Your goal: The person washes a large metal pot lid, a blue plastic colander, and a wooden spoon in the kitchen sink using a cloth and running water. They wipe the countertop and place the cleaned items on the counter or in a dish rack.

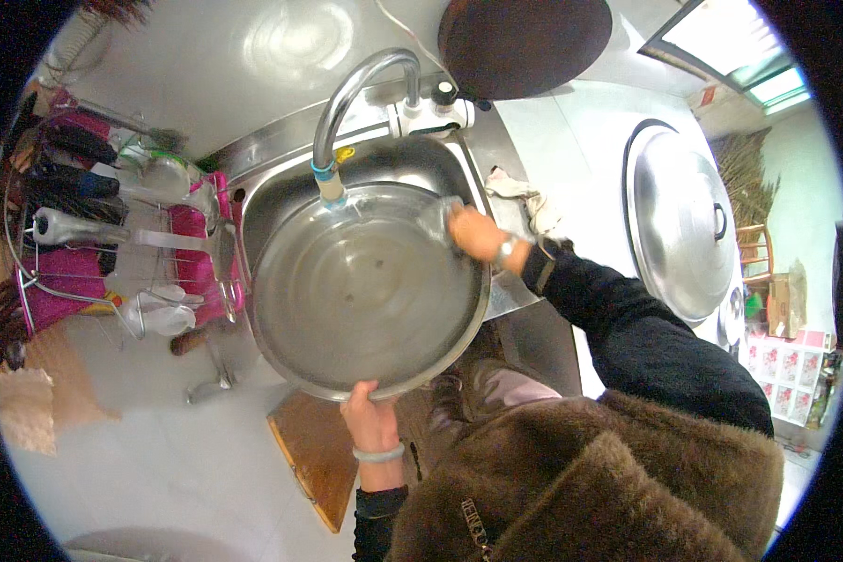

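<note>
A large round metal lid or shallow pan lies tilted over the sink basin. My left hand grips its near rim, with the thumb on top. At its right side, my right hand presses a pale, blurred scrubber or cloth against the inner surface near the rim. The curved chrome faucet hangs over the far left part of the metal piece, its white and blue nozzle close to the rim. Whether water runs cannot be told clearly.
Left of the sink stands a wire rack with utensils and pink holders. A crumpled cloth lies right of the basin. Farther right is a big domed metal lid. A dark round object stands behind the faucet. A wooden board is below.
</note>
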`<state>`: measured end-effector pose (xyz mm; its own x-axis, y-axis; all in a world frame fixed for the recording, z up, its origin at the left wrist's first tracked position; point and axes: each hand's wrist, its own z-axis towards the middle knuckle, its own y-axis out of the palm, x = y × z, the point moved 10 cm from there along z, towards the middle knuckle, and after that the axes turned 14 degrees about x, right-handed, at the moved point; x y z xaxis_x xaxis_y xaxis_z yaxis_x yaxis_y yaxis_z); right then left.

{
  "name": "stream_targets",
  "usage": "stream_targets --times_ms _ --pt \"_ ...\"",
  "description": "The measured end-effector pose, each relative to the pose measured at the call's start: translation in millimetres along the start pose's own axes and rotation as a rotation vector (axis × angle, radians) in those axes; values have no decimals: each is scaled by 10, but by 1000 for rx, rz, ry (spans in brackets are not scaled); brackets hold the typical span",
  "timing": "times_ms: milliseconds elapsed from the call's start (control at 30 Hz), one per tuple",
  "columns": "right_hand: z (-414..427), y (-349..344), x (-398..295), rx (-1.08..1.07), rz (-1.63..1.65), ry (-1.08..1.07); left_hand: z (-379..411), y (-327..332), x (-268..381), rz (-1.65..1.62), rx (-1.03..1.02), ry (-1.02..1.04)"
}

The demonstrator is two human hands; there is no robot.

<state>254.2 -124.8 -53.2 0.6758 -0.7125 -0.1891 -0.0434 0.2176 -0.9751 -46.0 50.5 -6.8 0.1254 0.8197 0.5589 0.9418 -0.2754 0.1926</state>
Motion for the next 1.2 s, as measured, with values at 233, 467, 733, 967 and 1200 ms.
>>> stream_targets --times_ms 233,467,733,967,1200 --pt "-535 -874 -949 -345 0 -165 -7 -53 65 4 58 20" --pt "609 -1268 137 120 149 162 -3 4 -42 16 9 -13" --pt "1197 -1756 975 338 115 179 -4 42 -179 -10 -37 -73" --pt "1314 -698 139 190 348 -14 152 -250 -305 71 20 -32" --pt "1428 889 -1063 189 522 -34 4 -9 -183 76 31 107"
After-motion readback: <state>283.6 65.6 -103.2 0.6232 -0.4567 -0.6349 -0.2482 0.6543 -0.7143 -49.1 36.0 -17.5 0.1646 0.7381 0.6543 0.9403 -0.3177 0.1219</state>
